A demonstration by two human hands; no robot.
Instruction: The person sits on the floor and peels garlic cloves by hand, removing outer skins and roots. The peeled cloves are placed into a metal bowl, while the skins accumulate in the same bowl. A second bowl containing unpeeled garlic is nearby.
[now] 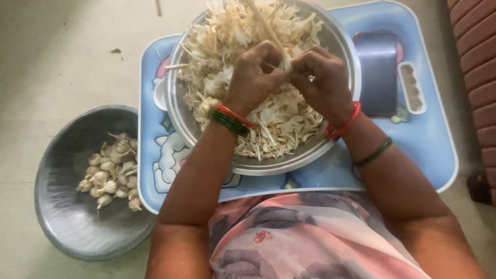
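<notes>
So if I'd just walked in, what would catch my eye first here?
Probably the big steel bowl in the middle, heaped with pale garlic skins, resting on a blue tray. Above it the left hand and right hand meet on one small garlic piece with a long stalk. To the left, on the floor, a grey basin holds a small pile of garlic bulbs.
</notes>
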